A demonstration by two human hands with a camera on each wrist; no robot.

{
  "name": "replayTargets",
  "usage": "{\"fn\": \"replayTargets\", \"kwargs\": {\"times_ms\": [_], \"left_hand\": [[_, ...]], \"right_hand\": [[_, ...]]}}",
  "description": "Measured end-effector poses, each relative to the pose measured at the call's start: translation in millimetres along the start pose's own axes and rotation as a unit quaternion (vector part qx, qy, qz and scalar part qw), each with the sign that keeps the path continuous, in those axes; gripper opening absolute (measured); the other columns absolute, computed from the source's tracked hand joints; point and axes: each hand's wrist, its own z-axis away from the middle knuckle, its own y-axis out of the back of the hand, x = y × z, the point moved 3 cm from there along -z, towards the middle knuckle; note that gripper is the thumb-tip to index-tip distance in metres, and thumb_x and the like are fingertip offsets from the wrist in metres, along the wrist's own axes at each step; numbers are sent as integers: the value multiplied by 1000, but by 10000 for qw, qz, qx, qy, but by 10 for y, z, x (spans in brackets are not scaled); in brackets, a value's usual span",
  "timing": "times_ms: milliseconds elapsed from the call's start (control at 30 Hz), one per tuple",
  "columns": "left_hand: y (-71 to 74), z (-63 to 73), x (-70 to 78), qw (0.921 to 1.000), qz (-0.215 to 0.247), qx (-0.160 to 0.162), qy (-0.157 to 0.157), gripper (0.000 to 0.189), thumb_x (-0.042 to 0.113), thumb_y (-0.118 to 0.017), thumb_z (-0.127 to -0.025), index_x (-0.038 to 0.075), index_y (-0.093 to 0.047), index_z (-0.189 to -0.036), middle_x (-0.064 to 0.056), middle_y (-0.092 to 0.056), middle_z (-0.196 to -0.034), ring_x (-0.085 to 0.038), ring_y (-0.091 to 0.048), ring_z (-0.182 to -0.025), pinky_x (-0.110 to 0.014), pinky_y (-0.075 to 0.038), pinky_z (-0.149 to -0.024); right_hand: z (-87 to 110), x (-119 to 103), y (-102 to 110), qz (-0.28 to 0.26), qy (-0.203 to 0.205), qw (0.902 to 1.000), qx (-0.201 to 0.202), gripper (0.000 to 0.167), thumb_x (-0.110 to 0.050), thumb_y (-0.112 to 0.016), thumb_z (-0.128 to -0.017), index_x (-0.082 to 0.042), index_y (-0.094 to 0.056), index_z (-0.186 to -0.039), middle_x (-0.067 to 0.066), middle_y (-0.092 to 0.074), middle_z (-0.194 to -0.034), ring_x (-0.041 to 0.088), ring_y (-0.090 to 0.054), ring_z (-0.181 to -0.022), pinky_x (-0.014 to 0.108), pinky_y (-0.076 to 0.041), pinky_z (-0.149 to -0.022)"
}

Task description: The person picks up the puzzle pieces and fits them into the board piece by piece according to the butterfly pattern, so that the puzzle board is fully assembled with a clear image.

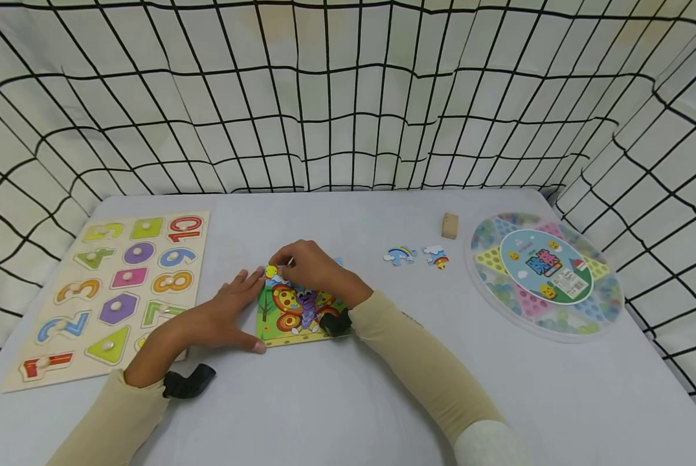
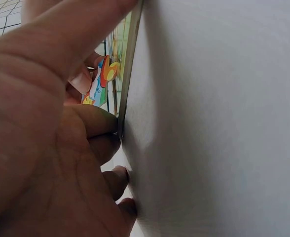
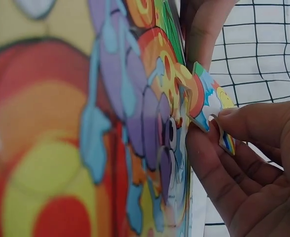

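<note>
A small jigsaw puzzle (image 1: pixel 278 338) with a purple butterfly picture lies mid-table. Along its left edge rests my left hand (image 1: pixel 222 318), fingers stretched toward the far corner and thumb at the near one. In the left wrist view, the fingertips (image 2: pixel 108 121) touch the board's edge. My right hand (image 1: pixel 313 266) pinches a jigsaw piece (image 3: pixel 211 98) between thumb and fingers over the far left corner. That piece shows a sun, part of a rainbow and some orange wing, and it stands tilted against the picture. The right hand hides part of the puzzle's top.
Two loose rainbow jigsaw pieces (image 1: pixel 402 255) lie to the right, with a small wooden block (image 1: pixel 449 226) behind them. A round clear bead box (image 1: pixel 546 266) sits at far right. On the left lies a knobbed number-and-shape board (image 1: pixel 99 272). Black netting (image 1: pixel 356 120) rises around the table.
</note>
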Motion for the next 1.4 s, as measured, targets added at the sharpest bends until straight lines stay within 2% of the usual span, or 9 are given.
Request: {"fn": "replayTargets", "kwargs": {"times_ms": [200, 567, 1033, 1400], "left_hand": [[-15, 6, -14, 10000, 63, 20, 67, 125, 53, -83, -68, -3, -13, -154, -15, -1, -162, -38, 9, -146, -62, -2, -113], [-18, 8, -13, 9999, 101, 50, 61, 125, 53, -84, -67, -4, -14, -153, -15, 0, -162, -38, 8, -146, -62, -2, -113], [-9, 1, -10, 9999, 91, 52, 20, 124, 53, -84, -67, -4, -14, -153, -15, 0, -162, -38, 8, -146, -62, -2, -113], [-13, -1, -16, 10000, 80, 55, 11, 125, 53, -84, -67, -3, -14, -154, -14, 0, -162, -37, 9, -146, -61, -1, -113]], "right_hand": [[-7, -22, -54, 374, 119, 9988, -293, 31, -11, -63, -95, -6, -65, -126, 2, -65, -116, 5, -59, -89, 12, -46, -75], [-30, -44, -66, 1248, 122, 9919, -189, 29, -13, -65, -94, -8, -69, -122, 2, -62, -111, 11, -53, -99, 15, -43, -80], [-70, -48, -81, 1383, -126, 9896, -376, 28, -14, -66, -94, -9, -69, -121, 1, -61, -111, 11, -54, -102, 16, -45, -85], [-80, -50, -80, 1486, -163, 9879, -408, 29, -15, -66, -94, -9, -69, -123, 2, -61, -114, 12, -55, -104, 17, -45, -85]]}}
